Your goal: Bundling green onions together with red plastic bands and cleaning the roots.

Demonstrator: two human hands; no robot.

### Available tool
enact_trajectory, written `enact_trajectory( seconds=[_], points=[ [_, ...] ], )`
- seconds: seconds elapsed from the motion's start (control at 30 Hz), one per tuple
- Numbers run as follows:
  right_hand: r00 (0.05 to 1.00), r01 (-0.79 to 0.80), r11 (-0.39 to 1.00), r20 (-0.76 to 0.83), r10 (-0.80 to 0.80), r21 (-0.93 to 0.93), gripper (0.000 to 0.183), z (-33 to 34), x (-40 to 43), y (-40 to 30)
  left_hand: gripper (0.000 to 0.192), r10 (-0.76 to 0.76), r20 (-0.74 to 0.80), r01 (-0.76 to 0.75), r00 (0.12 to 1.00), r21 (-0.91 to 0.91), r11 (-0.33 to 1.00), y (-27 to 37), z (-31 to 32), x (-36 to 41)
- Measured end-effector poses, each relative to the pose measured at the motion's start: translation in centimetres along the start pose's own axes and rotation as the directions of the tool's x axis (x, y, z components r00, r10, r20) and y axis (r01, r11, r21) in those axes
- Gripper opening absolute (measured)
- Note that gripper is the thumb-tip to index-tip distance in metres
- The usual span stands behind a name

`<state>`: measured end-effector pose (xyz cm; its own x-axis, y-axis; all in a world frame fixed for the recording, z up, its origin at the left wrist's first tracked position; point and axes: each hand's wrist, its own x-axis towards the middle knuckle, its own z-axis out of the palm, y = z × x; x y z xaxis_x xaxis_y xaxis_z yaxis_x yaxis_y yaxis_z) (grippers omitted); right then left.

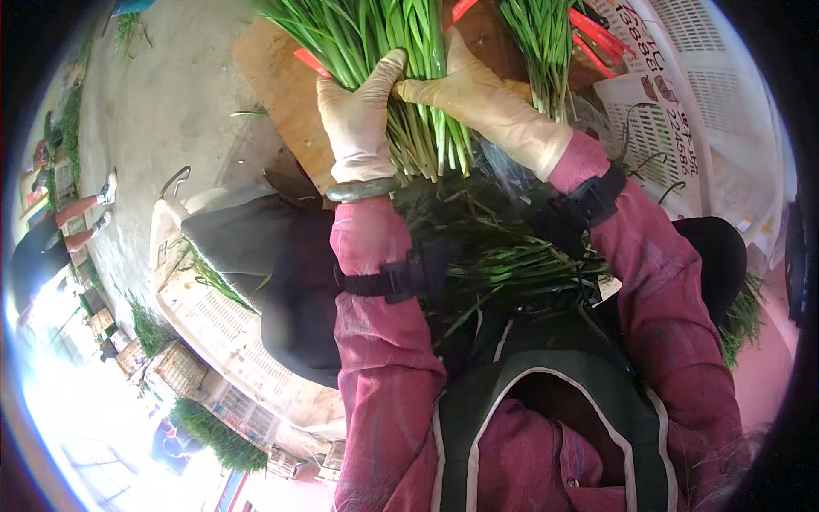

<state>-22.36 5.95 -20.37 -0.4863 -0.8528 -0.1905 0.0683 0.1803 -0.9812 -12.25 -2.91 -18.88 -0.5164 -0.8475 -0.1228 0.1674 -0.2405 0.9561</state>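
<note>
Both my hands wear pale thin gloves and clasp one bunch of long green leafy stalks, likely garlic chives (416, 45), at the top of the view. My left hand (358, 112) wraps the bunch from the left, its thumb across the front. From the right, my right hand (477, 89) presses its thumb and fingers against the stalks. The pale cut ends point towards me. Part of a red strip (312, 63) shows at the left of the bunch. A second bunch (544, 57) lies to the right on a brown board (272, 89), beside red strips (595, 32).
White plastic crates stand at the right (640, 121) and lower left (211, 313); the right one bears writing. Loose green leaves (524, 262) cover my lap. On the far left, another person's legs (80, 221) show beyond the concrete floor (173, 102). Piled greens (214, 435) lie farther off.
</note>
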Motion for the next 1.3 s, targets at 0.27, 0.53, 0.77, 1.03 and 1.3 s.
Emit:
enact_trajectory(
  seconds=[0.27, 0.53, 0.77, 1.03, 1.3],
  points=[
    [0.893, 0.353, 0.784, 0.066, -0.445, 0.510, 0.068, -0.2, -2.3, -7.4, 0.053, 0.387, -0.080, -0.389, 0.919, -0.021, 0.921, 5.3, 1.9, -1.7],
    [0.804, 0.583, 0.813, 0.139, -0.578, 0.008, 0.072, -0.7, 0.3, -5.1, 0.082, 0.558, -0.036, -0.546, 0.829, 0.164, 0.822, 5.5, 0.3, -2.4],
    [0.940, 0.239, 0.970, 0.241, -0.240, 0.035, 0.065, -3.0, -1.2, -0.8, 0.069, -0.122, -0.245, 0.157, 0.962, 0.129, 0.979, -6.0, -7.3, -9.0],
    [0.881, 0.332, 0.893, 0.238, -0.408, 0.303, 0.061, 1.1, 3.3, 0.4, 0.066, 0.048, -0.254, -0.012, 0.966, 0.143, 0.990, -1.3, -4.9, -3.9],
    [0.962, 0.178, 0.979, 0.228, -0.151, -0.104, 0.050, 2.3, 3.7, -7.2, 0.057, 0.331, -0.142, -0.309, 0.933, 0.155, 0.938, 6.6, -2.5, 0.0]
  ],
)
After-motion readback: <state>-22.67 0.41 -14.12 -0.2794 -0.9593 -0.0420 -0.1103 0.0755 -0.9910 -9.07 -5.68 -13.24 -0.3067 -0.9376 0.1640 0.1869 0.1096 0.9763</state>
